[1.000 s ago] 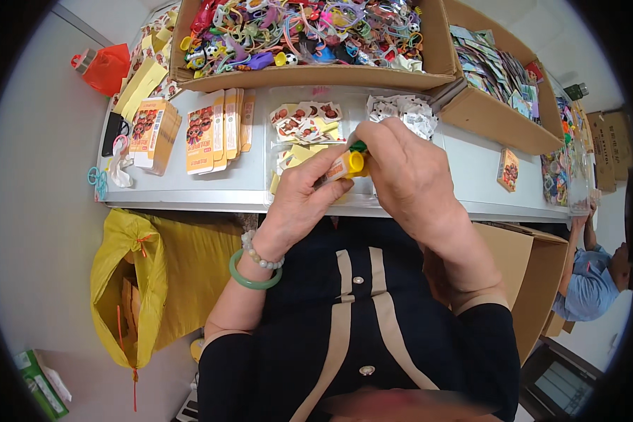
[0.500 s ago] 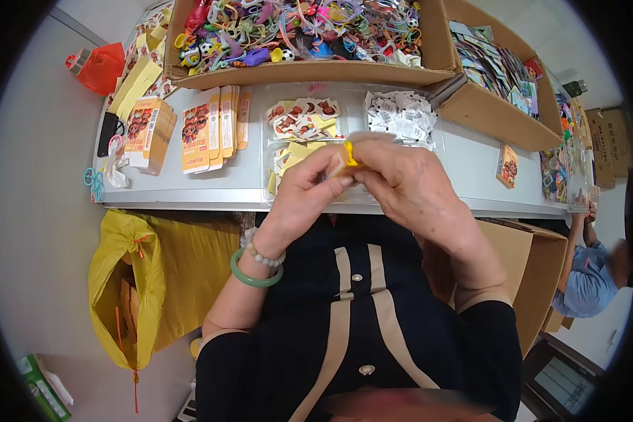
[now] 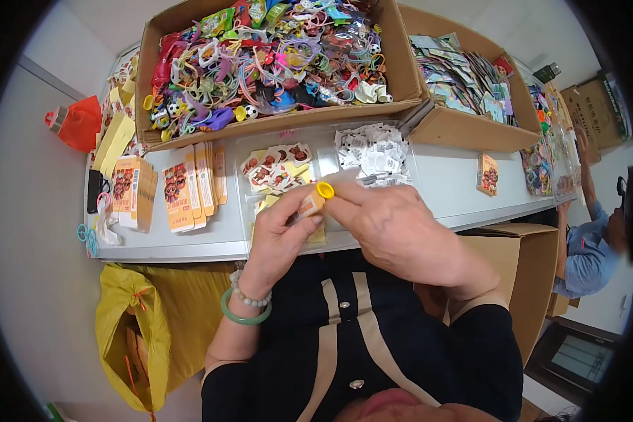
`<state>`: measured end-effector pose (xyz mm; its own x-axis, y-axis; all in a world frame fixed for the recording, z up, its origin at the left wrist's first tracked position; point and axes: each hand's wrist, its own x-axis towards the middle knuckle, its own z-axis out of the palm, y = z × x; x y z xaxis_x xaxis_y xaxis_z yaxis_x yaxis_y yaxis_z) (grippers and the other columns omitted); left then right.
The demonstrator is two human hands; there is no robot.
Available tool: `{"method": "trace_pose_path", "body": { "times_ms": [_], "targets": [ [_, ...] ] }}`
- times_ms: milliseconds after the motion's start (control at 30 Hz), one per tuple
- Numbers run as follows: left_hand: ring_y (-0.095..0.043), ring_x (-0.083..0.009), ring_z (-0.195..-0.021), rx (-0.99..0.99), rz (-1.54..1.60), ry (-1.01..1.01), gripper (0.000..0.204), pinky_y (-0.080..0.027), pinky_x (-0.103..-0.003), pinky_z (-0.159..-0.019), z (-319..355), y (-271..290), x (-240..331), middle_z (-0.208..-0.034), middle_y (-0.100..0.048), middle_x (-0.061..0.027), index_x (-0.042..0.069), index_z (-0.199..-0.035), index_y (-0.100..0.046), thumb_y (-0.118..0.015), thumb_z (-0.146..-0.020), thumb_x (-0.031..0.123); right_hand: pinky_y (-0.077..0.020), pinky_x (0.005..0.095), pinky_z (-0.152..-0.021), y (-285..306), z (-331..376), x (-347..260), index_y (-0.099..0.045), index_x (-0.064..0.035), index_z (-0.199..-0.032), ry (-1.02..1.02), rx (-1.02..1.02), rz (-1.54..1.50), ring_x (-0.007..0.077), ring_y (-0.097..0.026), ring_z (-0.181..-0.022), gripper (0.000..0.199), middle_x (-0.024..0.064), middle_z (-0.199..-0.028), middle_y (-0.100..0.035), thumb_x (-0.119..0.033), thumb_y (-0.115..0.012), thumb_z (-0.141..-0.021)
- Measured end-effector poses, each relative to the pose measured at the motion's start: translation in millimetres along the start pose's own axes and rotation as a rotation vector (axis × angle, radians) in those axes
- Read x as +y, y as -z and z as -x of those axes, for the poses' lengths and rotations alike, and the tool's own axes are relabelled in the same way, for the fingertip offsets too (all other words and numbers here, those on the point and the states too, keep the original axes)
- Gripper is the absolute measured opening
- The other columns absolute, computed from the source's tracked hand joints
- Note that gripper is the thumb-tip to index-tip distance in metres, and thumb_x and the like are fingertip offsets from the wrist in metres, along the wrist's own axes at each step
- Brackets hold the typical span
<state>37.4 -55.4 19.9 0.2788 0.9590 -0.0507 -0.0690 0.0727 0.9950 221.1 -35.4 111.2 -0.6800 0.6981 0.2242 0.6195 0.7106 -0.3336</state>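
Grey and smooth, the desk (image 3: 443, 179) runs across the middle of the view, its near edge right against the person's dark top. Both hands meet over that near edge. The left hand (image 3: 281, 235) pinches a small flat packet (image 3: 308, 207) between thumb and fingers, while the right hand (image 3: 394, 225) closes its fingertips on a little yellow ring-shaped toy (image 3: 325, 189) at the top of the packet; the two things touch.

Along the far edge stands a big cardboard box (image 3: 274, 123) heaped with bright plastic trinkets. To its right sits a second cardboard box (image 3: 464, 126) filled with printed cards. Between the boxes and the hands lies a clear tray (image 3: 327, 151) holding cartoon stickers (image 3: 278, 169) on the left and a heap of small white packets (image 3: 373, 151) on the right. At the left side of the desk, orange printed cartons (image 3: 179, 190) lie fanned flat, with another stack (image 3: 130, 193) beside them and yellow cards (image 3: 116, 141) toward the far left corner. A single orange carton (image 3: 487, 174) lies alone near the right edge.

Below the desk's left corner hangs a yellow bag (image 3: 137, 323), open at the top. An orange bag (image 3: 77, 123) sits on the pale floor beyond the left edge. Under the right end stands an open brown carton (image 3: 513, 274). At the far right another person in a blue shirt (image 3: 584, 260) is bent beside more boxes.
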Motion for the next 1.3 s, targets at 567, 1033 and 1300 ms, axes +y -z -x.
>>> {"method": "trace_pose_path", "body": {
  "times_ms": [567,1033,1300],
  "targets": [
    [-0.048,-0.0045,-0.078,0.006,0.424,0.088,0.029,-0.043,-0.021,-0.070,-12.3,9.9,5.4,-0.090,-0.053,0.0014,-0.001,-0.116,-0.053,-0.056,-0.088,0.006,-0.0494,0.0356,-0.062,7.6,-47.1,32.8,-0.062,-0.0050,-0.097,0.013,-0.051,-0.464,0.0303,-0.062,-0.076,0.020,0.0093,-0.086,-0.064,-0.001,-0.061,-0.077],
    [-0.049,-0.0049,-0.078,-0.066,0.403,0.116,0.019,-0.043,-0.020,-0.068,-17.4,13.1,-2.7,-0.095,-0.055,-0.0017,0.002,-0.105,-0.050,-0.057,-0.087,0.005,-0.0481,0.0318,-0.067,32.0,-87.9,88.4,-0.065,-0.0094,-0.101,-0.484,-0.136,-0.177,0.0261,-0.062,-0.073,0.024,0.0111,-0.086,-0.066,-0.015,-0.061,-0.079],
    [-0.055,-0.0118,-0.098,0.009,0.507,0.114,0.033,-0.047,-0.025,-0.084,-15.8,4.2,5.5,-0.108,-0.055,-0.0068,0.001,-0.113,-0.043,-0.056,-0.084,-0.003,-0.0467,0.0355,-0.080,-23.0,-125.2,147.1,-0.061,-0.0078,-0.105,-0.436,-0.274,0.168,0.0290,-0.060,-0.088,0.036,0.0110,-0.096,-0.065,-0.021,-0.064,-0.071]
  ]
}}
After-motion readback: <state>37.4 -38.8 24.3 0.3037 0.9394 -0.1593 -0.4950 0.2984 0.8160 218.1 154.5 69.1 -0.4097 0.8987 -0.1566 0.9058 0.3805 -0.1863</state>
